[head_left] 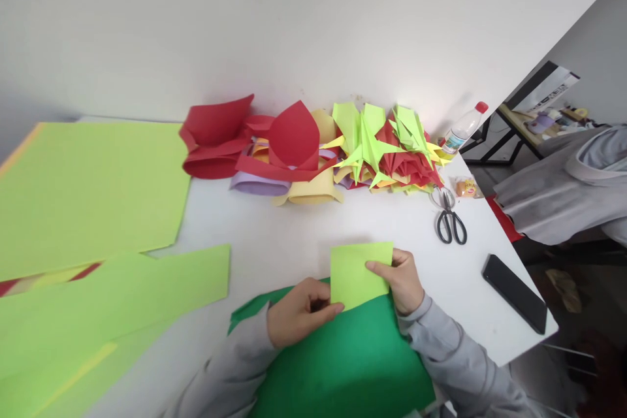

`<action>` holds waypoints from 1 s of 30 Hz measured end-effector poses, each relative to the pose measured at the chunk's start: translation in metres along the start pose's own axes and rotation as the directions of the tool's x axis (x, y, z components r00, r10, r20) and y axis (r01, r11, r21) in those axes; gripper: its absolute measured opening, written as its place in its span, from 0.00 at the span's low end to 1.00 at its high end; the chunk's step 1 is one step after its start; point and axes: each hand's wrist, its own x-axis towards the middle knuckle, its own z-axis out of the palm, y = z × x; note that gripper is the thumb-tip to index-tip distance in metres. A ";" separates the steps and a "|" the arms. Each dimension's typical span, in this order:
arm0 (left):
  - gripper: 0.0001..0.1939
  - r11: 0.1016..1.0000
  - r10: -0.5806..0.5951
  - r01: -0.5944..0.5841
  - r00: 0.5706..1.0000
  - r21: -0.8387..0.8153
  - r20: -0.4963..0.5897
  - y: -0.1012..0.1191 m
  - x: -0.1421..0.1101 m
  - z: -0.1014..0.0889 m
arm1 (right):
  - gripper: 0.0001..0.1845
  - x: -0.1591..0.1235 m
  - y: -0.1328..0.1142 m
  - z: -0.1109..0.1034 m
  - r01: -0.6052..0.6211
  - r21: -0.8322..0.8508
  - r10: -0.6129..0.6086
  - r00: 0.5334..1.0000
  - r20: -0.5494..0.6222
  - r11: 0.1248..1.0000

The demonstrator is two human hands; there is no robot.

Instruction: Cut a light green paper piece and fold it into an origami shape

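A small light-green paper square (356,269) is held up over the white table (294,235). My left hand (298,310) pinches its lower left corner with the fingers curled. My right hand (399,277) grips its right edge, thumb on the front. Under both hands lies a dark green sheet (353,366) at the table's near edge.
Large light-green sheets (88,189) and cut strips (112,300) cover the left. A heap of folded red, yellow and green paper shapes (343,150) lines the wall. Scissors (449,219), a black phone (514,292), a bottle (463,127) and another person's grey sleeve (553,192) are at the right.
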 end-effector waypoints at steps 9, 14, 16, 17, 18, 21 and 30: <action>0.28 0.999 -0.001 0.002 1.000 -0.041 0.017 0.003 0.000 -0.001 | 0.12 0.013 -0.011 -0.008 0.006 0.170 0.022 0.987 -0.162 0.985; 0.33 0.996 -0.038 0.031 0.996 -0.081 -0.085 0.004 -0.003 -0.003 | 0.13 0.010 -0.010 -0.008 -0.081 0.157 0.093 0.993 -0.073 0.984; 0.31 0.996 -0.043 0.030 0.985 -0.079 -0.167 0.005 -0.002 -0.003 | 0.12 0.007 -0.007 -0.006 -0.108 0.107 0.109 0.994 -0.001 0.988; 0.29 0.997 -0.042 0.028 0.978 -0.073 -0.205 0.005 -0.002 -0.002 | 0.12 0.006 -0.006 -0.005 -0.115 0.078 0.112 0.993 0.034 0.990; 0.28 0.998 -0.039 0.024 0.971 -0.064 -0.234 0.006 -0.001 -0.002 | 0.12 0.004 -0.004 -0.004 -0.116 0.048 0.112 0.992 0.065 0.992; 0.27 0.999 -0.017 0.009 0.963 -0.031 -0.270 0.008 0.000 -0.001 | 0.12 0.003 -0.002 -0.003 -0.092 -0.014 0.093 0.989 0.116 0.996; 0.27 0.997 0.063 -0.049 0.968 0.065 -0.242 0.015 0.002 0.000 | 0.15 0.004 -0.001 -0.006 0.004 -0.131 0.012 0.992 0.124 0.991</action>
